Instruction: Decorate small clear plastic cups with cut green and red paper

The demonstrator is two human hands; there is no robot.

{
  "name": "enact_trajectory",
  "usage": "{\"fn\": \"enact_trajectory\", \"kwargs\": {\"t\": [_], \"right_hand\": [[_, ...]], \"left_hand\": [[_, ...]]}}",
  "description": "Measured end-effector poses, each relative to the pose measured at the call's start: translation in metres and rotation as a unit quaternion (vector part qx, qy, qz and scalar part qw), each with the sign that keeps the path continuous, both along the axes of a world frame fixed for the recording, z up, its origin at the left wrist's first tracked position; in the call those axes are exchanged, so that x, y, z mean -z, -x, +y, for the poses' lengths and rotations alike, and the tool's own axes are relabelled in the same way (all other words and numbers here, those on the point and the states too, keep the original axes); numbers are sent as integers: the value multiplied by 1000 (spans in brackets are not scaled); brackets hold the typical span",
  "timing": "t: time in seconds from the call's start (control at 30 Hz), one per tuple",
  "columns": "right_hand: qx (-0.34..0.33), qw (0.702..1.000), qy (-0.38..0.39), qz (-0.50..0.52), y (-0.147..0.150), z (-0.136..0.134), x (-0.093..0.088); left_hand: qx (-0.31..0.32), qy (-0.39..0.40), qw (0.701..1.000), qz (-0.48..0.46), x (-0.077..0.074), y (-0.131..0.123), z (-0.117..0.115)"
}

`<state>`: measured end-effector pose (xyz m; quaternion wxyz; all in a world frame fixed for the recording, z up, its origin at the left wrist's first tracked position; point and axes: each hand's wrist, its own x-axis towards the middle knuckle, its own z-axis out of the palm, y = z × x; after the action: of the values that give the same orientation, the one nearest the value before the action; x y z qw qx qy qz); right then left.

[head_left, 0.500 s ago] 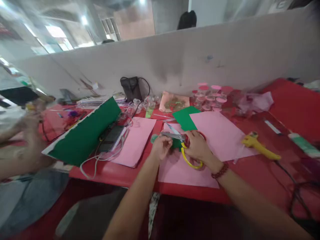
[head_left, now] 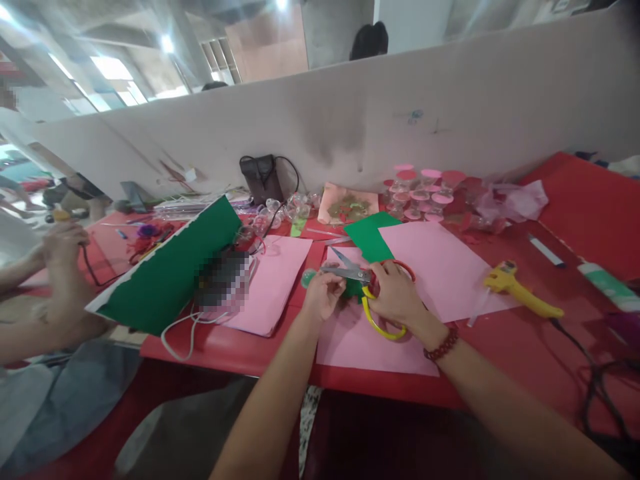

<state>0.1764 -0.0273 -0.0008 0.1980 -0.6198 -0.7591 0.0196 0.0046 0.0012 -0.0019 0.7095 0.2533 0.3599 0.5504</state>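
My right hand grips scissors by their red and yellow handles. The blades are spread and point left, toward my left hand. My left fingers are pinched together right by the blade tips, around a small green piece whose round end shows at their left side; the rest is hidden by the fingers. Another bit of green shows below the blades, between my hands. Beneath both hands lies a pink sheet at the table's front edge.
A yellow glue gun and a pink sheet lie right. Left are a leaning green board, a pink stack and a blurred-out device with a white cable. Clear cups with pink discs stand behind. A co-worker's hand is far left.
The scissor blades are spread a little wider. My hands stay in nearly the same place. At far left, the co-worker's hands have shifted slightly.
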Motion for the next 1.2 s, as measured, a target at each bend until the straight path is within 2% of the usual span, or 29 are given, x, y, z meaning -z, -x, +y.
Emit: {"fn": "enact_trajectory", "kwargs": {"t": [0.13,0.33,0.53,0.7,1.03,1.2], "right_hand": [[5,1000,-3,-6,-1,-2,0],[25,999,7,28,1,11,-2],[7,1000,4,0,0,2,-2],[13,1000,17,2,3,1,-6],[5,1000,30,4,2,3,-5],[25,999,31,14,5,6,-7]], "left_hand": [[-1,-4,1000,-9,0,3,0],[50,-3,999,6,0,-4,-4],[-2,-9,1000,-9,-1,1,0],[36,-10,999,-12,1,1,-1],[64,5,998,1,2,4,0],[66,19,997,28,2,-5,-6]]}}
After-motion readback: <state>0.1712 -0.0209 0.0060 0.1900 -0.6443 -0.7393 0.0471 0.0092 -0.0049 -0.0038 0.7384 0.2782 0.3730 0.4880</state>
